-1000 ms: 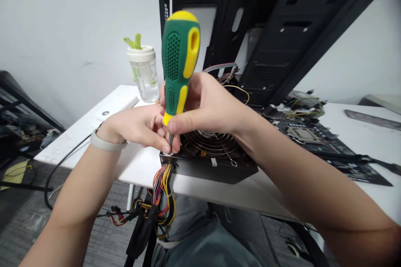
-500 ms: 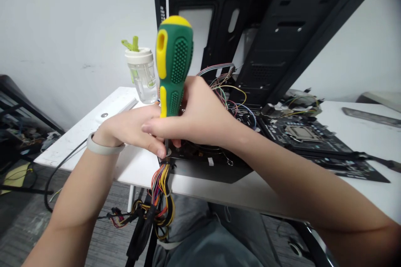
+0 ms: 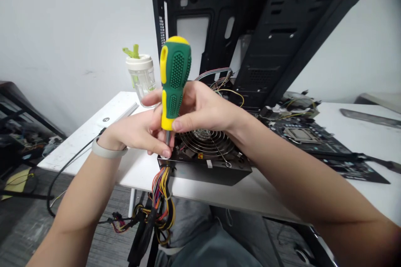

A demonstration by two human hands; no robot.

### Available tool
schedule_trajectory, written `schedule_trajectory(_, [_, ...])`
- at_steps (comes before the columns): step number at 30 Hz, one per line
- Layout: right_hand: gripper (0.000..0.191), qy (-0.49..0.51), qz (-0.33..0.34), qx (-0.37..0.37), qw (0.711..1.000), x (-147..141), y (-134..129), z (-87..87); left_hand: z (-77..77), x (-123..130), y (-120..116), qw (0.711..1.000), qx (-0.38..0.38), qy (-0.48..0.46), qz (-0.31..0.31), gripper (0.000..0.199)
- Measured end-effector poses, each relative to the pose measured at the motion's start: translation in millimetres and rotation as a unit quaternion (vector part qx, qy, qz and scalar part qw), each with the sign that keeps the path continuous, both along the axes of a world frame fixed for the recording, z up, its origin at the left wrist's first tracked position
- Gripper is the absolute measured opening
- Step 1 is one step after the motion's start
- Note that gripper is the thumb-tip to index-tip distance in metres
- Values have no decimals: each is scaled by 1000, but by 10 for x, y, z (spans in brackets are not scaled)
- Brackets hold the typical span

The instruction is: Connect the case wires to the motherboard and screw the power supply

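Observation:
A green and yellow screwdriver stands nearly upright over the front left corner of a black power supply with a round fan grille. My right hand has its thumb and fingers round the lower handle. Beside the shaft, my left hand is pinched low at the corner; the small thing its fingertips may hold is hidden. The screwdriver's tip is also hidden behind these fingers. A bundle of coloured cables hangs from the power supply's front over the table edge.
Behind my hands rises a black computer case. At the right lie a motherboard and a grey metal strip. A clear cup with a white lid stands at the back left of the white table.
My right hand's grip has loosened and its fingers have spread, uncovering the fan grille. The screwdriver appears lower in view and less tilted. My left hand's index finger has lifted beside the handle.

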State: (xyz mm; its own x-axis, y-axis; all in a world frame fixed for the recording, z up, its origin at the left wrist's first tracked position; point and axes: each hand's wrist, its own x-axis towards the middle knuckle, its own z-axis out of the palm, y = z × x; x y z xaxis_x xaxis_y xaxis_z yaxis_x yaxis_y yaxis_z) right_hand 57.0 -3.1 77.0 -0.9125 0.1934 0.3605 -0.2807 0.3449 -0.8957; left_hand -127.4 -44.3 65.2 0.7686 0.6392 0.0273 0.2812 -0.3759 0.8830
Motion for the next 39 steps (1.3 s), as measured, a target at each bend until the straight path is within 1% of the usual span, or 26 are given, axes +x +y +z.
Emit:
schedule_trajectory(3, [49, -11, -17, -1, 1000, -5, -8, 10, 23, 17, -12, 1000, -15, 19, 4, 24])
schedule_trajectory(5, [43, -8, -40, 10, 999, -13, -48, 34, 44, 28, -17, 999, -17, 29, -2, 26])
schedule_trajectory(8, [34, 1, -101, 40, 994, -22, -151, 89, 81, 35, -27, 999, -4, 40, -8, 25])
schedule_trajectory(10, [30, -5, -147, 62, 987, -28, -226, 122, 105, 35, -34, 999, -11, 44, -15, 24])
schedule_trajectory(13, [28, -19, -209, 98, 973, -44, -308, 142, 132, 28, -34, 998, -33, 53, -29, 28])
schedule_trajectory(15, [29, -17, -241, 121, 963, -65, -332, 131, 143, 20, -27, 997, -29, 61, -35, 30])
schedule_trajectory(20, [26, -25, -287, 156, 945, -126, -338, 94, 158, -25, -9, 994, 26, 78, -73, 25])
schedule_trajectory(22, [24, -25, -298, 170, 939, -140, -344, 92, 159, -44, -11, 992, 52, 85, -72, 26])
schedule_trajectory(24, [24, -20, -303, 183, 935, -146, -353, 95, 155, -54, -15, 990, 92, 91, -57, 26])
schedule_trajectory(26, [25, -16, -307, 196, 931, -147, -361, 98, 151, -45, -17, 986, 144, 74, -46, 25])
schedule_trajectory(29, [27, -9, -320, 208, 924, -147, -363, 97, 151, 0, -14, 974, 219, 25, -55, 29])
schedule_trajectory(32, [32, 0, -316, 194, 929, -145, -338, 85, 154, 44, -15, 966, 252, 17, -52, 34])
schedule_trajectory(34, [35, 2, -284, 175, 943, -136, -298, 70, 147, 50, -20, 970, 241, 20, -35, 30])
schedule_trajectory(36, [36, 11, -220, 151, 964, -115, -240, 54, 124, 34, -24, 982, 187, 28, -15, 26])
schedule_trajectory(39, [42, 24, -98, 94, 990, -62, -141, 37, 64, -6, -25, 996, 83, 36, 23, 22])
